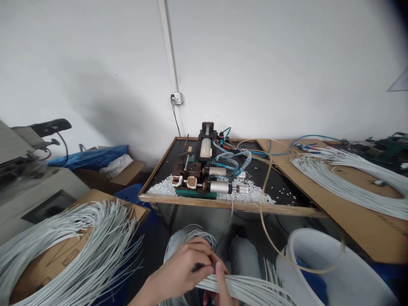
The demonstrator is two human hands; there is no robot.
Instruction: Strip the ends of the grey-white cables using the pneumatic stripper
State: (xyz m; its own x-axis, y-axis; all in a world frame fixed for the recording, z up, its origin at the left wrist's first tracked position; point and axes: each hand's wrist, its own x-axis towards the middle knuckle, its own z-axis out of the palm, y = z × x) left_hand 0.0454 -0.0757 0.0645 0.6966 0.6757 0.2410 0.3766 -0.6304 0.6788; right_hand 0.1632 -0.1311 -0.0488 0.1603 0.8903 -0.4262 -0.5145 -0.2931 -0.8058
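Observation:
A bundle of light-grey wires (pixel 251 290) lies across my lap, its near part running out to the lower right. My right hand (pixel 222 285) is closed round this bundle, its fingers lying over the wires. My left hand (pixel 185 268) is bent over the same spot, thumb and fingers pressed together beside the right hand. Between the left fingers shows a small dark piece (pixel 198 267), too hidden to name. Behind the left hand, more of the wires curve up in a loop (pixel 191 233).
A pneumatic machine (pixel 207 170) stands on a wood-edged table (pixel 270 208) among scattered white bits. Wire coils lie on cardboard at left (pixel 108 238) and right (pixel 357 195). A white bucket (pixel 287 263) stands at lower right, with a yellowish hose (pixel 262 199) looping over it.

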